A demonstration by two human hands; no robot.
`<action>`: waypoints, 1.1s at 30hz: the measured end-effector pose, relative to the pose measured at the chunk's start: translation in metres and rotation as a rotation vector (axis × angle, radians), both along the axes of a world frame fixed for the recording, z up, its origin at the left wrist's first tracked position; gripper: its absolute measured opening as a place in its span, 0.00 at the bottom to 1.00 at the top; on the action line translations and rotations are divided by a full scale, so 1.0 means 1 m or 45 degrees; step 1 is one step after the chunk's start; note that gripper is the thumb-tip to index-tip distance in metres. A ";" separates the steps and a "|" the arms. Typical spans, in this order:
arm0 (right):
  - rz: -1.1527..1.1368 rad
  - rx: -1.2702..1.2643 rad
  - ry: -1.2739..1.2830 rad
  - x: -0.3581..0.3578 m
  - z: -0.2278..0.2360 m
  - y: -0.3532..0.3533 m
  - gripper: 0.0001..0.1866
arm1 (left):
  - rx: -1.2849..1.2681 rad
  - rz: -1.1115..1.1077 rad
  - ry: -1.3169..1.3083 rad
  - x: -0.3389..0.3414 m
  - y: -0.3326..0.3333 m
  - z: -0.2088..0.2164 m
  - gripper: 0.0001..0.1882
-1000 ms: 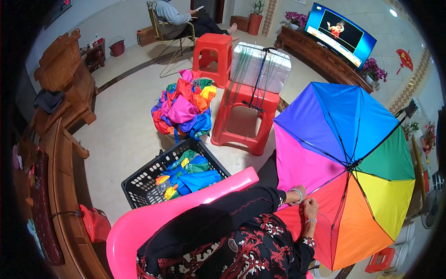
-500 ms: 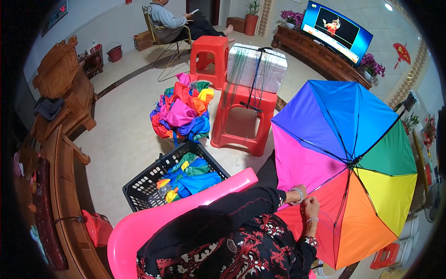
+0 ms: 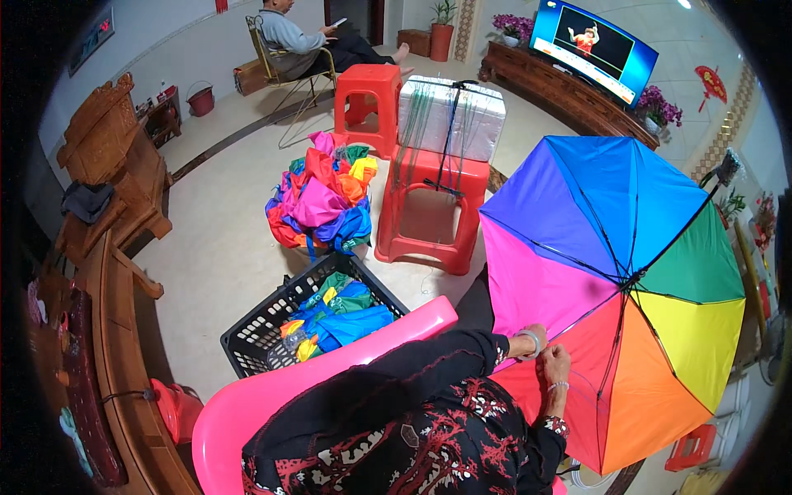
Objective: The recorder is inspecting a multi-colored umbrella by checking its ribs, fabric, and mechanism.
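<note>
A rainbow-panelled umbrella (image 3: 668, 326) is spread open on my right, its inner side with black ribs facing me. Its shaft slants from the hub up to a dark handle (image 3: 726, 167) at the far right. My left hand (image 3: 529, 340), with a bracelet at the wrist, is closed at the umbrella's near-left edge, where the pink and red panels meet. Close beside it, my right hand (image 3: 557, 364) is in a pinch over the red panel. Whatever sits between the right fingers is too small to make out. The left fingertips are partly hidden.
A black crate (image 3: 247, 337) with folded colourful cloth stands beyond my pink chair (image 3: 247, 404). Behind it sits a heap of bright cloth (image 3: 318, 198). A foam box (image 3: 454, 115) draped with strands rests on a red stool (image 3: 433, 214). Another person (image 3: 297, 37) sits far back.
The whole view has shifted slightly. My right hand has moved a little up and right relative to the left hand; the umbrella is tilted slightly differently.
</note>
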State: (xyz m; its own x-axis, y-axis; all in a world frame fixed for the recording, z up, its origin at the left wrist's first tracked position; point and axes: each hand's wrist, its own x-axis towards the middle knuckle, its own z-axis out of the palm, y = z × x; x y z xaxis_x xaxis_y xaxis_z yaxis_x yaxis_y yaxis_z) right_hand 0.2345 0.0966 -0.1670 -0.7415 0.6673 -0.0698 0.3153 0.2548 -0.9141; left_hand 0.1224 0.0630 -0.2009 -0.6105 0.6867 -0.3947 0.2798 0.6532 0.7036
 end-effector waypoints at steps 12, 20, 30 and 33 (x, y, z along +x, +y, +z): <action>0.011 0.070 -0.003 0.000 -0.010 0.008 0.08 | -0.013 -0.127 0.030 -0.005 0.009 -0.026 0.10; 0.028 -0.040 -0.056 0.001 0.003 -0.001 0.07 | -0.021 -0.199 0.041 -0.003 0.010 -0.036 0.12; 0.017 0.486 -0.170 -0.004 -0.001 0.002 0.10 | -0.287 -1.021 1.040 -0.010 0.004 -0.035 0.19; 0.011 0.514 -0.166 -0.001 -0.005 0.009 0.10 | -0.152 -0.999 1.047 -0.009 0.002 -0.022 0.12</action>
State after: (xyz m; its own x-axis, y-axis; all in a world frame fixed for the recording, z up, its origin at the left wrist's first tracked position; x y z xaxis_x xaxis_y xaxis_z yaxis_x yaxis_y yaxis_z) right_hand 0.2333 0.1051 -0.1717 -0.7496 0.6539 0.1022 0.4178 0.5872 -0.6933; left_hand 0.1135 0.0648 -0.2227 -0.1338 0.9777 -0.1621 0.9873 0.1456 0.0637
